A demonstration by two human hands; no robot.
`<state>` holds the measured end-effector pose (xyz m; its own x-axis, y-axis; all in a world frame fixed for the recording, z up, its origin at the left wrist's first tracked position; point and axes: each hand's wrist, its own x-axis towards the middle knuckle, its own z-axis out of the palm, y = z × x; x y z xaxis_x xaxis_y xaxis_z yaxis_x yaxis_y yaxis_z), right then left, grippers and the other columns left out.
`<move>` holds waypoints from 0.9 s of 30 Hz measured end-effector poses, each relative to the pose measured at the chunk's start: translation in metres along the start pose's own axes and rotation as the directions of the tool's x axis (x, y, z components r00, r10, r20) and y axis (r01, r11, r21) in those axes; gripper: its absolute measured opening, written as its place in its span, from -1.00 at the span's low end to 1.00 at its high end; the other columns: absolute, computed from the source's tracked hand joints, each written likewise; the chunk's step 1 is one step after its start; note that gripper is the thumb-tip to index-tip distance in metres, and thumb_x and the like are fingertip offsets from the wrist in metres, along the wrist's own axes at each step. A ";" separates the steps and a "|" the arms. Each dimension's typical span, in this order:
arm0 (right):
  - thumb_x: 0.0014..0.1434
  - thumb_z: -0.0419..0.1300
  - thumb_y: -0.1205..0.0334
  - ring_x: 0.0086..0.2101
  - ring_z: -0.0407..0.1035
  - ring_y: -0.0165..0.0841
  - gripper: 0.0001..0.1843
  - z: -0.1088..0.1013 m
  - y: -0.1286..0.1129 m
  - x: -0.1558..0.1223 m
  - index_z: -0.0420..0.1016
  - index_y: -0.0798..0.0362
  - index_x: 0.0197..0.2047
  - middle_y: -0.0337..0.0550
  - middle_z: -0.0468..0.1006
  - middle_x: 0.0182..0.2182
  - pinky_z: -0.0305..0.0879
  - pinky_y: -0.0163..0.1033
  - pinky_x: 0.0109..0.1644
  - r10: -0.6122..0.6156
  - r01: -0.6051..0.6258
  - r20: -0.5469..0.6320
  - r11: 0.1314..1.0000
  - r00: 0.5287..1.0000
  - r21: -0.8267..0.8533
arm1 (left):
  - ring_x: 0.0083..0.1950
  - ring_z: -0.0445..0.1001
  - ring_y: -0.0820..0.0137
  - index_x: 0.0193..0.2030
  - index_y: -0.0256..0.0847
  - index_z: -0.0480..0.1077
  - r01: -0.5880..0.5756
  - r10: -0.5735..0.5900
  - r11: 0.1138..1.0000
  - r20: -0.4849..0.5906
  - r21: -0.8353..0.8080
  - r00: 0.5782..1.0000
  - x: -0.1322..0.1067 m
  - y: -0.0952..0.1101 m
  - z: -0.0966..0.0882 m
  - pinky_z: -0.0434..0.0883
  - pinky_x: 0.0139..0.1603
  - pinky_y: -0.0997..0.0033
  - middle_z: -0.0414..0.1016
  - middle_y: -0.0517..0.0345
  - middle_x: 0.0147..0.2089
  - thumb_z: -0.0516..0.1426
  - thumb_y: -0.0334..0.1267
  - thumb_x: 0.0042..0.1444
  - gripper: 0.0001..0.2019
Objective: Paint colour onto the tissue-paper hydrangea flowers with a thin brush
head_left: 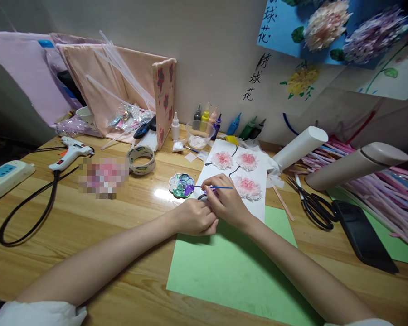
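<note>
My right hand (pixel 226 199) is closed round a thin blue paintbrush (pixel 215 187) that lies level, its tip over the white sheet (pixel 258 168) beside a flower-shaped paint palette (pixel 181 185). My left hand (pixel 194 216) is curled, pressed against the right hand at the sheet's near left corner; whether it holds anything is hidden. The white sheet carries three pink tissue flowers (pixel 248 188) with black stems, and a purple patch shows under my right fingers. A green paper (pixel 231 267) lies under both wrists.
Tape roll (pixel 141 159), glue gun (pixel 71 151) with black cord, power strip (pixel 5 174) and a blurred pink object at left. Paint bottles (pixel 221 123) and a clear bowl (pixel 199 132) by the wall. Scissors (pixel 313 203), a dark phone (pixel 362 235), two cream tubes and pipe cleaners at right.
</note>
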<state>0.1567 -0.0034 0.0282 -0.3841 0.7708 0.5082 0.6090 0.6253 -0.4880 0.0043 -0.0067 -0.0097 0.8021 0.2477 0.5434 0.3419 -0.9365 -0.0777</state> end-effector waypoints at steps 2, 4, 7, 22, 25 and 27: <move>0.31 0.00 0.35 -0.25 0.33 -0.26 -0.85 -0.006 -0.001 -0.003 0.37 -0.03 -0.23 -0.17 0.53 -0.34 0.26 -0.10 -0.16 -0.028 0.028 -0.059 0.999 0.998 0.015 | -0.58 0.36 0.41 -0.54 -0.23 0.34 -0.018 0.020 0.999 -0.076 0.029 0.997 -0.001 0.000 0.000 0.30 -0.59 0.44 0.41 0.14 -0.58 0.03 -0.30 0.15 -0.76; 0.30 -0.01 0.37 -0.24 0.33 -0.25 -0.83 -0.015 0.001 -0.009 0.37 -0.04 -0.20 -0.17 0.52 -0.33 0.25 -0.10 -0.15 -0.056 0.058 -0.158 0.998 0.986 0.008 | -0.60 0.34 0.42 -0.55 -0.22 0.31 -0.009 0.013 0.999 -0.115 0.038 0.993 -0.001 0.001 0.000 0.26 -0.63 0.43 0.38 0.18 -0.60 0.02 -0.33 0.13 -0.76; 0.27 0.01 0.38 -0.21 0.34 -0.22 -0.83 -0.029 0.013 -0.025 0.36 -0.05 -0.19 -0.17 0.50 -0.31 0.23 -0.06 -0.10 -0.039 0.029 -0.308 0.999 0.951 -0.037 | -0.61 0.34 0.42 -0.57 -0.21 0.28 0.004 -0.001 1.000 -0.140 0.027 0.990 0.000 0.001 0.000 0.24 -0.66 0.42 0.36 0.20 -0.61 -0.01 -0.37 0.12 -0.75; 0.29 0.00 0.40 -0.25 0.33 -0.26 -0.81 -0.037 0.057 -0.063 0.38 -0.04 -0.18 -0.17 0.48 -0.34 0.25 -0.12 -0.15 0.056 -0.048 -0.371 0.998 0.927 0.030 | -0.57 0.39 0.45 -0.53 -0.22 0.28 0.020 -0.028 0.997 -0.103 -0.077 0.994 0.003 -0.003 -0.008 0.28 -0.58 0.49 0.43 0.18 -0.56 -0.03 -0.43 0.12 -0.78; 0.33 -0.07 0.33 -0.23 0.34 -0.24 -0.77 -0.039 0.058 -0.064 0.39 -0.04 -0.14 -0.14 0.50 -0.30 0.23 -0.08 -0.13 0.064 -0.043 -0.295 0.996 0.953 0.075 | -0.56 0.40 0.45 -0.53 -0.21 0.27 0.030 -0.040 0.995 -0.100 -0.096 0.994 0.003 -0.004 -0.008 0.30 -0.58 0.49 0.45 0.18 -0.55 -0.04 -0.43 0.12 -0.77; 0.35 -0.13 0.29 -0.21 0.34 -0.23 -0.71 -0.039 0.059 -0.065 0.40 -0.04 -0.11 -0.14 0.51 -0.27 0.22 -0.08 -0.11 0.056 -0.031 -0.249 0.994 0.967 0.104 | -0.55 0.41 0.45 -0.53 -0.21 0.28 0.027 -0.036 0.995 -0.092 -0.096 0.995 0.003 -0.004 -0.008 0.31 -0.57 0.49 0.46 0.17 -0.54 -0.04 -0.42 0.13 -0.77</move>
<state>0.2451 -0.0215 -0.0059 -0.1643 0.7499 0.6408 0.5452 0.6104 -0.5746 0.0017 -0.0044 -0.0008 0.7409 0.2575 0.6203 0.3150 -0.9489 0.0176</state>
